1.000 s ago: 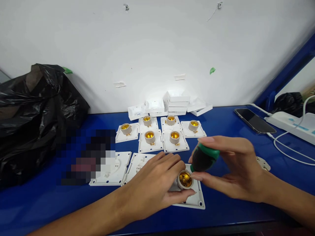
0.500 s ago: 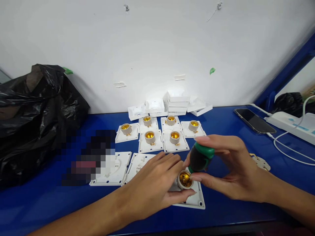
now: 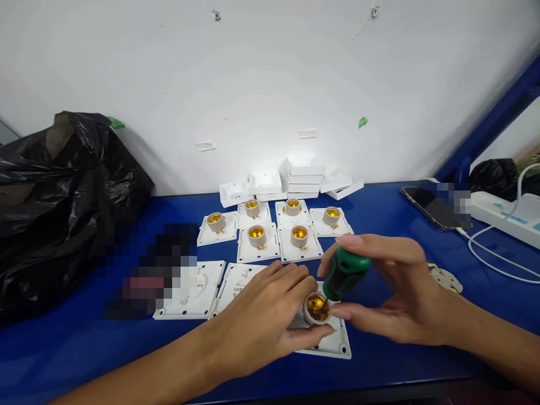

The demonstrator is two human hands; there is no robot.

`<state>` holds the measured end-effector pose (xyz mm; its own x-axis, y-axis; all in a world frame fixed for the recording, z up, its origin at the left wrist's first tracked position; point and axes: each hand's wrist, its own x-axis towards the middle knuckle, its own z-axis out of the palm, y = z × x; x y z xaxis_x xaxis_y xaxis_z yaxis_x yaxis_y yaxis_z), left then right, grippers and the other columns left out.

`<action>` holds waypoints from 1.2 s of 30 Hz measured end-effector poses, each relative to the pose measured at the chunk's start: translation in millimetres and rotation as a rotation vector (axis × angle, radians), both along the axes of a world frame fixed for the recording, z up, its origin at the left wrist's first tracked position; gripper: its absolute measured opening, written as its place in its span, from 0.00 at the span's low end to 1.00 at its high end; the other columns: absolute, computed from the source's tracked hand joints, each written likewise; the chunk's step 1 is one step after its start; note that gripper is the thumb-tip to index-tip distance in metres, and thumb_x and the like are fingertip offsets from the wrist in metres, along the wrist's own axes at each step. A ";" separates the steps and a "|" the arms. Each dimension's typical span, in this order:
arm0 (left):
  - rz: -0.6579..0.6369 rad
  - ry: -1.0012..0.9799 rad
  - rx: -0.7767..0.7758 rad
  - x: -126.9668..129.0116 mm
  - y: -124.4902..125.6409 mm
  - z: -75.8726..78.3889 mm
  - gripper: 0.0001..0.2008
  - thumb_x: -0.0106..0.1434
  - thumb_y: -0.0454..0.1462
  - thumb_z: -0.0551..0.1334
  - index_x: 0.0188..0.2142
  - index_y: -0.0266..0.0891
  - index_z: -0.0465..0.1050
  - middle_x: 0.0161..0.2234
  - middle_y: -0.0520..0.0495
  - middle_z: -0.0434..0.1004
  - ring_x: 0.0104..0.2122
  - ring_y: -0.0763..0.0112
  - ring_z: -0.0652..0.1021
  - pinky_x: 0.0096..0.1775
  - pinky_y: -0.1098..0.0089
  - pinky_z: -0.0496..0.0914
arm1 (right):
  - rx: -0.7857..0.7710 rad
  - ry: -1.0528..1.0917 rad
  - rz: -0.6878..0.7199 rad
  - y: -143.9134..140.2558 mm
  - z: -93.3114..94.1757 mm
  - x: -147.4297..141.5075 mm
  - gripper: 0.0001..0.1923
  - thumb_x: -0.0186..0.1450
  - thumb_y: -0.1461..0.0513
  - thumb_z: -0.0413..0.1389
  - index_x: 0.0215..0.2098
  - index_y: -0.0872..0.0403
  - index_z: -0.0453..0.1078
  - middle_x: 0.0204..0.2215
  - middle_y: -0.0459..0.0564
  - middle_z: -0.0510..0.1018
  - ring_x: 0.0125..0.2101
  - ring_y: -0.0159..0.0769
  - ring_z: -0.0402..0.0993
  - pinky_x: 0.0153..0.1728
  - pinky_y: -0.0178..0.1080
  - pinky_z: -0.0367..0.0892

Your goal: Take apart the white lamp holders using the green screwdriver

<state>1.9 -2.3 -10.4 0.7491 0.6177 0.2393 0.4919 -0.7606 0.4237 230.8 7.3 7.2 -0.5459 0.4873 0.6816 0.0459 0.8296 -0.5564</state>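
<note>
Right now the left hand (image 3: 264, 320) presses down on a square white plastic plate with a round cream lamp socket and shiny gold metal inside (image 3: 317, 308), near the front edge of the blue table (image 3: 84, 354). Its fingers curl around the socket and hold it. The right hand (image 3: 396, 292) pinches a short screwdriver with a fat green and black handle (image 3: 343, 273) between thumb and fingers, and the thin tip goes down into the gold cup. To do this well, I think the tool should stand straight over the screw, not lean, so the tip does not slip out and scratch the metal. The left hand should push the plate flat so it does not spin. Small, slow turns seem best. Whether the tip sits in a screw head is hidden. Six more white plates with sockets (image 3: 276, 228) lie in rows toward the back edge, and two blank white plates (image 3: 211, 289) lie just left of the hands. A black plastic bag (image 3: 59, 208) sits at the left edge.
</note>
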 end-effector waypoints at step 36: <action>-0.019 0.000 0.019 -0.6 1.4 -3.5 0.14 0.71 0.47 0.65 0.50 0.41 0.71 0.44 0.46 0.79 0.45 0.58 0.80 0.50 0.58 0.71 | 0.030 0.075 -0.015 2.5 -4.2 -2.3 0.44 0.61 0.75 0.64 0.69 0.44 0.55 0.38 0.45 0.74 0.34 0.37 0.74 0.28 0.42 0.71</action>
<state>1.3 -0.9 -13.8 0.7608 0.5986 0.2506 0.4774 -0.7778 0.4088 228.4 9.8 3.0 -0.4851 0.4737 0.7350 0.0177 0.8457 -0.5334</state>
